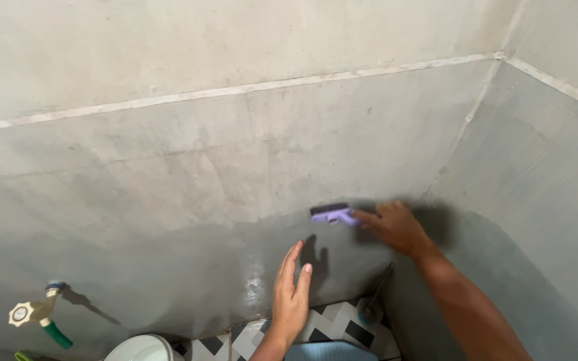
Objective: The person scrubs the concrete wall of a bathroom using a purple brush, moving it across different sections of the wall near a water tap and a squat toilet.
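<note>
My right hand (396,227) grips a purple scrub brush (332,214) with dark bristles and presses it against the grey concrete wall (202,180), near the corner. The wall is darker and wet below the brush, lighter and dry above. My left hand (290,297) hovers open below and left of the brush, fingers together and pointing up, close to the wet wall and holding nothing.
A tap (31,311) with a green hose (56,334) sticks out of the wall at the lower left. A white bucket rim (140,347) shows at the bottom. The floor has black, white and grey patterned tiles (332,324). A dark-handled brush (372,304) leans in the corner.
</note>
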